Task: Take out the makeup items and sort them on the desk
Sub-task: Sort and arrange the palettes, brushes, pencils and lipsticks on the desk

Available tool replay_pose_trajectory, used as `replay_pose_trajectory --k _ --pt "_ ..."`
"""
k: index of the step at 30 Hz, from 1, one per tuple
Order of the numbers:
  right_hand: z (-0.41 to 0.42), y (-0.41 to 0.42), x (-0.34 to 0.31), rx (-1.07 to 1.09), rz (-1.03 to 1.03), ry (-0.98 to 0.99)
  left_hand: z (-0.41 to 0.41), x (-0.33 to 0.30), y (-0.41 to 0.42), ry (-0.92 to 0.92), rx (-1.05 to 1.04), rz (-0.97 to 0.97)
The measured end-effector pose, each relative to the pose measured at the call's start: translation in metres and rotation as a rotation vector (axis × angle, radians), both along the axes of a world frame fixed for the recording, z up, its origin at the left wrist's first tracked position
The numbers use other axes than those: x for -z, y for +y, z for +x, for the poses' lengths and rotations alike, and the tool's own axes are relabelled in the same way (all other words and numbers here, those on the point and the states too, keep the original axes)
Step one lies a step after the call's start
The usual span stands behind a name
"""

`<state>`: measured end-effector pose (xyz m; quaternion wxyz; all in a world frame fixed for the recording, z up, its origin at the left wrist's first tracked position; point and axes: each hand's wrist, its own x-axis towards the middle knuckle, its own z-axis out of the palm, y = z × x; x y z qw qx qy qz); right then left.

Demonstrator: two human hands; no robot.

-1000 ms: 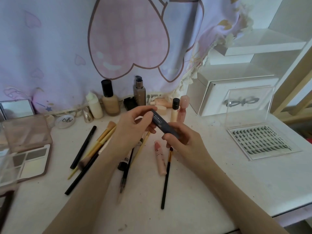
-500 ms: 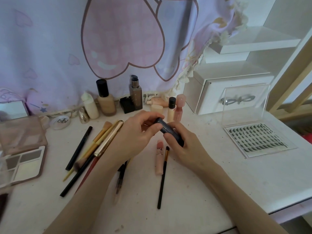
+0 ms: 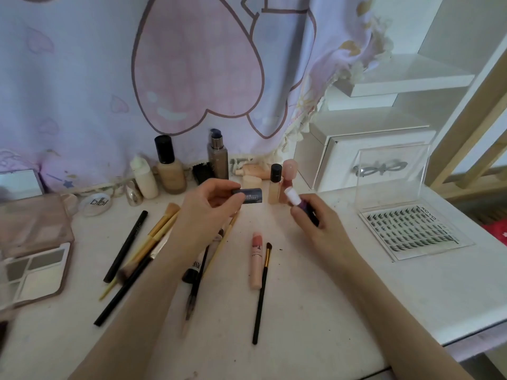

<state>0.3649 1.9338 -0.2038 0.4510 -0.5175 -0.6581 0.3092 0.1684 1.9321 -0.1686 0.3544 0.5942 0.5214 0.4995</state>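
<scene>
Left hand (image 3: pixel 208 209) pinches dark blue cylindrical cap (image 3: pixel 248 195); right hand (image 3: pixel 315 223) grips dark stick base with white tip (image 3: pixel 297 202). Both apart, above white tabletop (image 3: pixel 315 311).

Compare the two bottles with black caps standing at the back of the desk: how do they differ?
The left bottle is wide and rounded; the right bottle is slim and narrow. The left bottle is taller and has a tall black cap, while the right bottle has a shorter one. The left bottle stands beside a white bottle; the right bottle stands beside a pink bottle. Both stand upright, are capped, and hold beige liquid.
</scene>
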Motion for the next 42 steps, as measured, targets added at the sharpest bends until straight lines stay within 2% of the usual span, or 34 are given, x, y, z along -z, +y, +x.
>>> replay_pose_trajectory --k 5,11,16,28,32,35,37,40,42 --pt "0.02 0.026 -0.007 0.222 0.027 0.027 0.008 0.009 0.002 0.139 -0.051 -0.039" --pt "0.02 0.041 0.004 0.264 -0.044 -0.003 0.015 0.021 0.005 0.374 -0.045 -0.037" --pt "0.023 0.048 0.009 0.253 -0.027 -0.044 0.023 0.023 0.01 0.492 -0.017 -0.043" --pt "0.021 0.062 0.012 0.144 -0.025 -0.166 0.033 0.022 0.008 0.469 -0.04 -0.035" --pt "0.022 0.056 0.013 0.219 -0.064 -0.081 0.032 0.021 0.003 0.399 -0.044 0.01" --pt "0.021 0.038 0.011 0.321 0.005 -0.025 0.031 0.019 0.001 0.359 -0.04 0.064" --pt "0.018 0.025 0.004 0.234 0.058 0.013 0.032 0.018 0.0 0.322 -0.025 0.104" --pt "0.007 0.012 -0.008 -0.051 0.013 0.121 0.034 0.017 -0.004 0.293 0.004 0.158" --pt "-0.001 0.007 -0.011 -0.156 0.015 0.08 0.034 0.016 -0.006 0.279 0.014 0.18"
